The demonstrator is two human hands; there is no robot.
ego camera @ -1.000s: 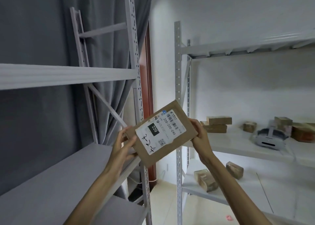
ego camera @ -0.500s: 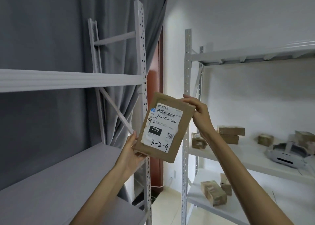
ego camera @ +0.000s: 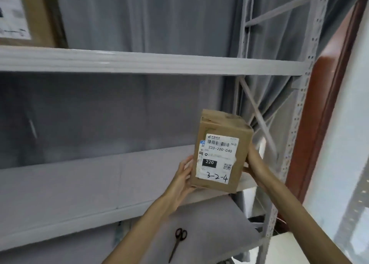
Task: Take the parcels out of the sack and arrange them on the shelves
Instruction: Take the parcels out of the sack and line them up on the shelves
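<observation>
A brown cardboard parcel (ego camera: 221, 151) with a white label marked "3-2-4" stands upright at the right end of the middle grey shelf (ego camera: 79, 185). My left hand (ego camera: 184, 178) grips its lower left side. My right hand (ego camera: 254, 160) holds its right side from behind. Whether its base rests on the shelf I cannot tell. The sack is out of view.
Another labelled parcel (ego camera: 26, 14) stands on the upper shelf (ego camera: 139, 62) at the far left. Black scissors (ego camera: 178, 241) lie on the lower shelf. A perforated upright post (ego camera: 295, 124) and a red door frame (ego camera: 323, 108) are at the right. A grey curtain hangs behind.
The view has swung left to the grey rack. Both hands have carried the parcel, now upright, onto the right end of the middle shelf.
</observation>
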